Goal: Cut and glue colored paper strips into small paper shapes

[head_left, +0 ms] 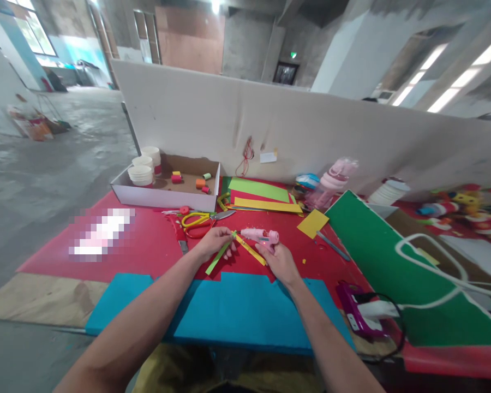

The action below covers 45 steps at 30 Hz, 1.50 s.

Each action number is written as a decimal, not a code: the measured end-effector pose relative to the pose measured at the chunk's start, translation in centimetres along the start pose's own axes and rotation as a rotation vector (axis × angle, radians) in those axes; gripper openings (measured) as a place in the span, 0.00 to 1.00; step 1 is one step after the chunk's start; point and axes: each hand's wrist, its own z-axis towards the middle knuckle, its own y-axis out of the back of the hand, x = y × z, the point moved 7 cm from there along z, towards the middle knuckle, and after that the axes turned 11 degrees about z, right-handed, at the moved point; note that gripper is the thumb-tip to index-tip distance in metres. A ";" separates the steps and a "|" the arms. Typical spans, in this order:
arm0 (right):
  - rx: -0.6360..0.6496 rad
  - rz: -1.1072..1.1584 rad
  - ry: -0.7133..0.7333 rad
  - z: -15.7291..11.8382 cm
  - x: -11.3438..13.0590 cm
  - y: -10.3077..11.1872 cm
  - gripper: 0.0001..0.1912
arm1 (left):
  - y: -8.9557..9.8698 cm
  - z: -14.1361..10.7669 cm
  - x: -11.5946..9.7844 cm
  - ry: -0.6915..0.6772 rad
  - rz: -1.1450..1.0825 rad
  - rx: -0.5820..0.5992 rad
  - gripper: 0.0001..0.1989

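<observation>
My left hand [217,243] pinches a green paper strip [218,258] near its upper end; the strip slants down to the left. A yellow strip [251,251] meets it at the top and slants down to the right, so the two form an upside-down V. My right hand [279,262] is wrapped round the handle of a pink glue gun [259,235]. The gun's nozzle points left, close to the joined strip ends beside my left fingertips. Whether the nozzle touches the paper is too small to tell.
Yellow-handled scissors [197,220] and a red cutter [180,234] lie left of my hands. Behind stands a white box [163,195] with cups. A green board [393,273] and purple power strip [362,314] are at right. Blue sheets [245,308] cover the front edge.
</observation>
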 end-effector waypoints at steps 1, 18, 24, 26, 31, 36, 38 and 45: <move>0.004 0.003 0.010 0.0 0.1 -0.1 0.23 | 0.0 0.0 0.0 -0.002 0.001 0.000 0.05; -0.003 -0.119 0.033 -0.1 -0.4 -0.4 0.26 | -0.2 -0.4 -0.5 0.004 0.004 0.009 0.09; -0.015 -0.128 0.024 -0.2 -0.5 -0.2 0.25 | -0.2 -0.3 -0.3 -0.006 0.011 0.015 0.10; -0.025 -0.140 0.026 -0.2 -0.5 -0.2 0.25 | -0.1 -0.3 -0.2 -0.012 0.008 0.017 0.10; -0.021 -0.130 0.030 -0.1 -0.7 -0.2 0.25 | -0.1 -0.2 -0.1 -0.014 -0.001 0.019 0.11; -0.027 -0.082 0.078 -0.2 -0.3 0.0 0.23 | -0.1 -0.1 0.0 -0.022 -0.007 0.027 0.12; -0.041 -0.074 0.081 -0.2 -0.2 0.1 0.24 | -0.1 -0.1 0.0 -0.024 -0.012 0.027 0.13; -0.054 -0.136 0.034 -0.3 -0.6 0.1 0.25 | -0.1 -0.1 0.0 -0.016 -0.007 0.032 0.13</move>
